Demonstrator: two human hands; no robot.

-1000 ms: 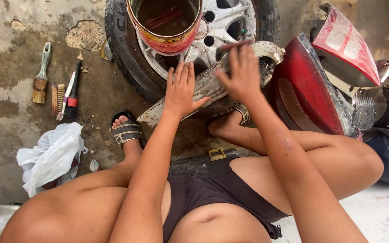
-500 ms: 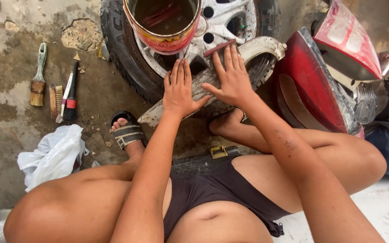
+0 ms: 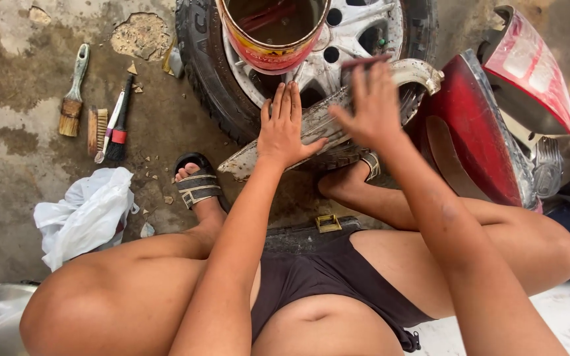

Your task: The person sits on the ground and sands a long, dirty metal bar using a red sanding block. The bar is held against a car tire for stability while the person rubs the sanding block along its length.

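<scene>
My left hand lies flat, fingers together, on a long curved grey metal guard that leans across a tyre. My right hand is just right of it, over the guard's upper half, with a thin reddish-brown sheet held under its fingertips. The guard's upper end curls over beside a red body panel. My knees are spread on either side, and my sandalled foot rests below the guard.
A red and yellow can of dark liquid sits on the wheel rim. Brushes and a toothbrush lie on the stained concrete at left, above a white plastic bag. Red motorcycle panels stand close at right.
My right hand slid down the guard with the reddish sheet, then back up toward its upper end. My left hand stayed pressed flat on the guard.
</scene>
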